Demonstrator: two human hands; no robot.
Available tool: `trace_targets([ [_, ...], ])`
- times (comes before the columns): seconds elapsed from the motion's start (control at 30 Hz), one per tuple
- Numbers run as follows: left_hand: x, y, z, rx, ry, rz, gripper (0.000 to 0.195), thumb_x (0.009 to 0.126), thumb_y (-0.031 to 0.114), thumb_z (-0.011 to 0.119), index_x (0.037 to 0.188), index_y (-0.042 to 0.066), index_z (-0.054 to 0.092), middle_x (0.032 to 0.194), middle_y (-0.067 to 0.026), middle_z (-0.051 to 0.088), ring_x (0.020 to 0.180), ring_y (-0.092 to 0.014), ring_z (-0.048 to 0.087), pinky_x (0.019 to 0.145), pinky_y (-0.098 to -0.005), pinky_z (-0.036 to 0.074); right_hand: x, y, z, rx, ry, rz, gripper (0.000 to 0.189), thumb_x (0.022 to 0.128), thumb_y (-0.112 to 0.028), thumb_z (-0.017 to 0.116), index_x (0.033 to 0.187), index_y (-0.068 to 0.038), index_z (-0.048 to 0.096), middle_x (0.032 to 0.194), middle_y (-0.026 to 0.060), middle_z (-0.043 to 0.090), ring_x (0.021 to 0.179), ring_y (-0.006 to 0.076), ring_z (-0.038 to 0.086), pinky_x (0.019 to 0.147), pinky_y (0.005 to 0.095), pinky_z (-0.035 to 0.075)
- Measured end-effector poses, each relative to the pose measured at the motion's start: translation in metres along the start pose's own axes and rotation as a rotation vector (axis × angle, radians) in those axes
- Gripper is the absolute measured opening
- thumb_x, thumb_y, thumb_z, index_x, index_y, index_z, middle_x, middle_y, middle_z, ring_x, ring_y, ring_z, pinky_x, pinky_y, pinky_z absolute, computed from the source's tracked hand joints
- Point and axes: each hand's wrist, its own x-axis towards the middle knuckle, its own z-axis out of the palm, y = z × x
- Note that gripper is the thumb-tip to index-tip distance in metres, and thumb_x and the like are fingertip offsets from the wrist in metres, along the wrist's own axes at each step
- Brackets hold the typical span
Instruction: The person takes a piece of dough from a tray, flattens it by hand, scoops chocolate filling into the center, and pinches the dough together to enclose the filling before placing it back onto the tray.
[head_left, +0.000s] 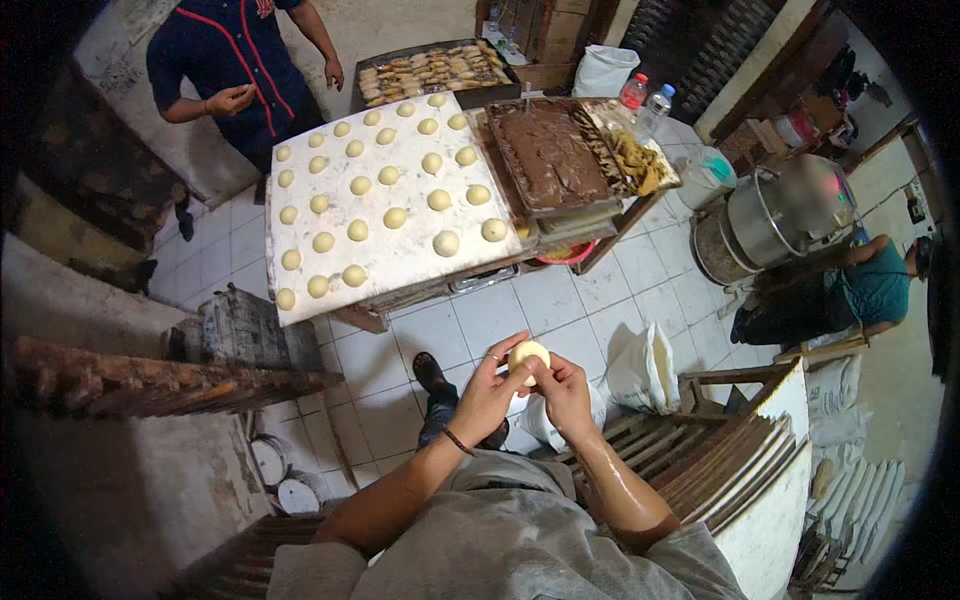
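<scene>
A pale round piece of dough (529, 355) is pinched between my two hands, above the tiled floor. My left hand (496, 379) supports it from the left, with a ring on one finger and a dark bracelet at the wrist. From the right, my right hand (565, 391) grips the same piece, both thumbs pressing on its near side. Beyond my hands, several dough balls (394, 218) sit spaced in rows on a floured white board (412, 277). Right of the board stands a tray of brown chocolate-like paste (551, 154) with a tool stuck upright in it.
A dark tray of baked-looking pieces (435, 73) is at the back. One person (240, 75) stands left of the table; another (874, 289) is at far right by a large metal drum (761, 210). Stacked boards (742, 469) and a white sack (641, 371) lie to my right.
</scene>
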Motion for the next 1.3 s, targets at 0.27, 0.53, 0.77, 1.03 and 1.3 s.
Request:
trace_targets([
  [0.27, -0.037, -0.016, 0.044, 0.053, 0.072, 0.154, 0.027, 0.099, 0.01, 0.071, 0.121, -0.003, 0.064, 0.117, -0.0105, 0.072, 0.108, -0.013, 0.067, 0.094, -0.0274, 0.053, -0.063, -0.024, -0.041, -0.087, 0.036, 0.021, 0.022, 0.102, -0.015, 0.067, 0.115, 0.003, 0.069, 0.095, 0.0079, 0.073, 0.078, 0.0108, 0.067, 0.072, 0.0264, 0.056],
  [0.53, -0.036, 0.006, 0.044, 0.252, 0.181, 0.251, 0.026, 0.095, 0.016, 0.076, 0.112, -0.004, 0.073, 0.101, -0.0102, 0.077, 0.093, -0.013, 0.07, 0.085, -0.0282, 0.056, -0.06, -0.057, -0.044, -0.107, -0.098, 0.011, 0.027, 0.099, -0.018, 0.073, 0.112, 0.005, 0.071, 0.096, 0.0064, 0.073, 0.083, 0.0095, 0.068, 0.071, 0.0254, 0.057],
  [0.77, 0.017, 0.059, 0.069, 0.902, -0.196, 0.663, 0.058, 0.079, 0.035, 0.081, 0.122, 0.0, 0.065, 0.113, -0.0227, 0.067, 0.115, -0.041, 0.06, 0.105, -0.0465, 0.047, -0.039, -0.028, -0.091, -0.036, -0.02, 0.113, 0.02, 0.099, -0.007, 0.062, 0.115, 0.002, 0.069, 0.101, 0.0087, 0.074, 0.088, 0.0164, 0.07, 0.075, 0.0304, 0.058],
  [1.03, -0.06, 0.112, 0.235, 1.293, -0.805, 1.017, 0.052, 0.077, 0.032, 0.078, 0.122, 0.008, 0.07, 0.124, -0.0178, 0.069, 0.112, -0.035, 0.066, 0.095, -0.0461, 0.054, -0.044, -0.002, -0.102, -0.088, 0.041, 0.14, 0.03, 0.097, -0.031, 0.069, 0.114, -0.007, 0.069, 0.101, 0.0056, 0.071, 0.091, 0.0161, 0.066, 0.078, 0.0325, 0.054],
  [1.3, -0.128, 0.102, 0.208, 1.072, -0.924, 1.105, 0.053, 0.078, 0.03, 0.077, 0.124, 0.006, 0.068, 0.128, -0.0182, 0.066, 0.117, -0.034, 0.063, 0.095, -0.0457, 0.053, -0.054, -0.004, -0.035, -0.08, 0.04, 0.209, 0.027, 0.098, -0.028, 0.067, 0.112, -0.005, 0.07, 0.103, 0.0068, 0.072, 0.095, 0.0153, 0.065, 0.079, 0.0334, 0.055],
])
